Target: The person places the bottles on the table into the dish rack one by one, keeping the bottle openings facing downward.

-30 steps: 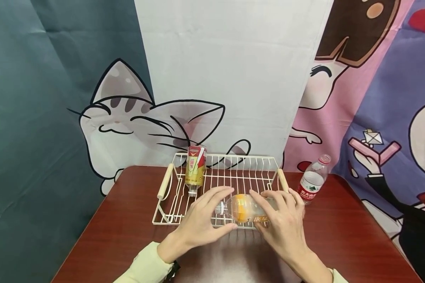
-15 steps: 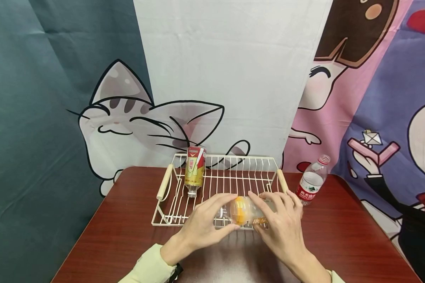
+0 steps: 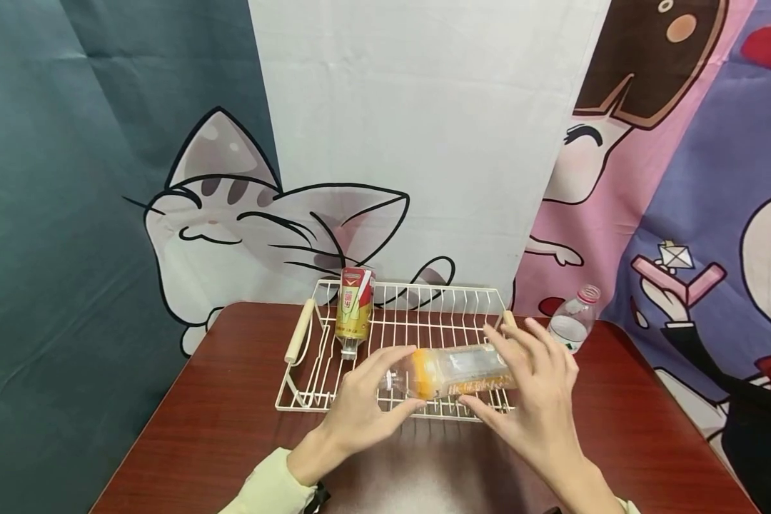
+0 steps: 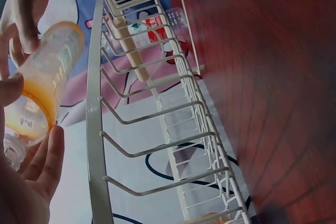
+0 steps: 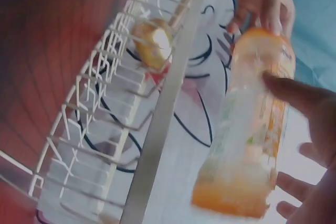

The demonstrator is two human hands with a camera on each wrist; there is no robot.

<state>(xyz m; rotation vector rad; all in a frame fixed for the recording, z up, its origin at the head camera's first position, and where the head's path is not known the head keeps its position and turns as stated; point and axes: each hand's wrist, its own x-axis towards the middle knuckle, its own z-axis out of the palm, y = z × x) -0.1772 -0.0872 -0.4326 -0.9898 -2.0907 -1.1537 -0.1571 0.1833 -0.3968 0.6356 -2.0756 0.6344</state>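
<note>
A clear plastic bottle with an orange band lies sideways in the air above the front of a cream wire rack. My left hand grips its shoulder, thumb below and fingers above, and partly hides the neck. Around the bottle's base end, my right hand is spread wide, its thumb and fingers loosely extended. In the right wrist view, a digit of that hand overlaps the bottle; whether it touches is unclear. Inside the rack, at the left, a red and yellow bottle rests neck toward me.
To the right of the rack stands a clear water bottle, uncapped and partly hidden by my right hand. The rack has a wooden handle on its left side. Behind the dark red table hangs a printed cartoon cloth.
My right hand has slid right along the bottle and spread open, showing more of the label. The bottle has shifted slightly left, its base end tipping up. My left hand keeps its hold.
</note>
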